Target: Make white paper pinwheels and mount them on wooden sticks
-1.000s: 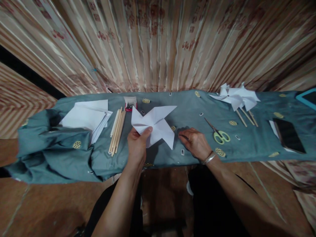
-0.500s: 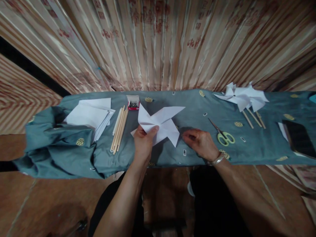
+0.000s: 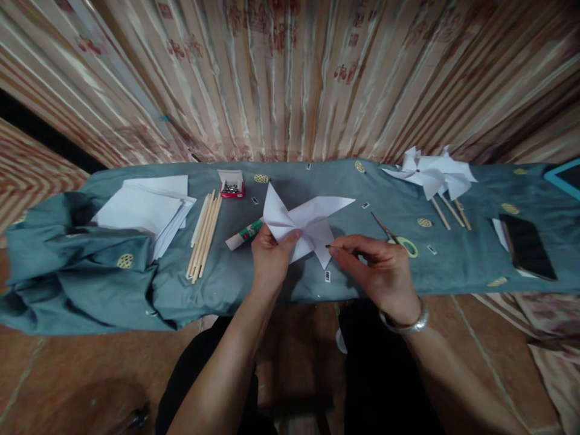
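Observation:
My left hand [image 3: 272, 254] grips a white paper pinwheel [image 3: 319, 229], its thumb pressed on the paper near the folded middle and its fingers behind. The pinwheel is held just above the cloth, with no stick on it. My right hand [image 3: 378, 269], a metal bracelet at its wrist, is closed in a pinch at the pinwheel's lower right blade. A tiny dark-tipped thumbtack [image 3: 329, 246] shows at its fingertips. Under the pinwheel's left side lies a glue stick [image 3: 242, 235], partly hidden. A small red box [image 3: 232, 186] of metal tacks stands open behind it.
Wooden sticks [image 3: 206, 235] and white paper sheets [image 3: 140, 208] lie left on the grey-green cloth [image 3: 281, 290]. To the right are green-handled scissors [image 3: 401, 240], pinwheels on sticks [image 3: 430, 175] and a dark phone [image 3: 528, 246]. A striped curtain [image 3: 290, 90] hangs behind.
My right hand has lifted from the cloth and come to the pinwheel's lower right blade with the thumbtack. The pinwheel has tilted and shifted, uncovering the glue stick. The view has swung slightly right.

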{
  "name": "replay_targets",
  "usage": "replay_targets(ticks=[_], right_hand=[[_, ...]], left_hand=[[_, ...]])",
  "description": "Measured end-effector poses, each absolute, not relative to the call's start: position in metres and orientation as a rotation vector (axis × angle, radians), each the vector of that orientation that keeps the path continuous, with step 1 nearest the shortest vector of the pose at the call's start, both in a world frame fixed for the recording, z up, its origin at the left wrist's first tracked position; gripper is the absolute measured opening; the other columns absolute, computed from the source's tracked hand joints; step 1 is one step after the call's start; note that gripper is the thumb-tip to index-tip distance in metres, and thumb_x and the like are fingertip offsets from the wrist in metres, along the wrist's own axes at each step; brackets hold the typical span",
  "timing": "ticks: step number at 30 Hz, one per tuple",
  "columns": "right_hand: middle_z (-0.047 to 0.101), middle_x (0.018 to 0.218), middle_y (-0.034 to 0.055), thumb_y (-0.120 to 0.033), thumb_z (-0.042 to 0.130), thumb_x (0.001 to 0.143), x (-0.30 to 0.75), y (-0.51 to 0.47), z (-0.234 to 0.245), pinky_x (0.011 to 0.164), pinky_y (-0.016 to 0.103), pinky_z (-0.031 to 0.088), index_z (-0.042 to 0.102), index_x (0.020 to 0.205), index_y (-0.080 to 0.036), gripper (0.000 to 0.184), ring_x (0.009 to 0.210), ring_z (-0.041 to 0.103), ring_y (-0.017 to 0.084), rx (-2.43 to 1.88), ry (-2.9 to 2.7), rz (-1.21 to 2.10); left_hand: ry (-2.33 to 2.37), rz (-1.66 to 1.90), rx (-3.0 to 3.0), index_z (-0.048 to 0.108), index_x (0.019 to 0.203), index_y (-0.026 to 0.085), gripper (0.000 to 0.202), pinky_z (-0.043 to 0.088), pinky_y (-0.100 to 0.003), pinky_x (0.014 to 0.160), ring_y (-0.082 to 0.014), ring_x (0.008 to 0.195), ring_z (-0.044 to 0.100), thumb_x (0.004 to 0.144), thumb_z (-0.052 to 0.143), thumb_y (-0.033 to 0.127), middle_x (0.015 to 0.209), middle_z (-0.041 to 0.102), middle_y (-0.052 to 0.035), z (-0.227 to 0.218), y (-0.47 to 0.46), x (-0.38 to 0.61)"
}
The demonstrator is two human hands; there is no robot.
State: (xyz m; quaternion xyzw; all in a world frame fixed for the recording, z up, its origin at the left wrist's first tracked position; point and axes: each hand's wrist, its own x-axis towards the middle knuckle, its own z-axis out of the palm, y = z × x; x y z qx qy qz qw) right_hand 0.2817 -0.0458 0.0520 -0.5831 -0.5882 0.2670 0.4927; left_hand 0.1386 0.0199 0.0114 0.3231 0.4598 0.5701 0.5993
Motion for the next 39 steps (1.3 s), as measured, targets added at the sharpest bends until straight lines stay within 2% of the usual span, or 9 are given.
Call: replay_targets(ticks=[7,13,20,39], right_hand=[[0.068,0.067,-0.0009,-0.023,0.062,0.085,0.277,-0.046,0.043,0.052,0.022,0.042,0.074,0.081,-0.02,0.012,0.053,0.053,0.009,-1.474,-1.587,0.469],[0.068,0.065,-0.0009,-0.027,0.063,0.085,0.281,-0.041,0.036,0.051,0.023,0.042,0.075,0.083,-0.021,0.014,0.054,0.054,0.011,-1.5,-1.525,0.567],[0.067,0.065,-0.0025,-0.025,0.065,0.082,0.281,-0.036,0.032,0.05,0.022,0.043,0.075,0.08,-0.023,0.011,0.054,0.053,0.011,-1.465,-1.449,0.632],[0.064,0.06,-0.0024,-0.026,0.065,0.079,0.28,-0.033,0.032,0.047,0.022,0.04,0.075,0.075,-0.022,0.012,0.051,0.049,0.01,-1.457,-1.392,0.698]], left_hand=[[1.008,1.277,0.802,0.067,0.079,0.016,0.026,0.048,-0.025,0.064,-0.0134,0.063,0.06,0.056,0.079,0.02,0.073,0.071,0.0012,0.013,0.014,0.151],[0.994,1.24,0.83,0.067,0.076,0.017,0.023,0.048,-0.026,0.064,-0.0139,0.062,0.06,0.056,0.078,0.02,0.071,0.071,0.0011,0.014,0.013,0.154],[0.986,1.228,0.811,0.067,0.074,0.016,0.025,0.049,-0.026,0.063,-0.0145,0.063,0.061,0.053,0.08,0.021,0.071,0.072,-0.0001,0.014,0.012,0.151],[0.991,1.234,0.823,0.068,0.076,0.016,0.027,0.048,-0.027,0.067,-0.0156,0.066,0.062,0.052,0.081,0.021,0.073,0.072,-0.0003,0.013,0.012,0.151]])
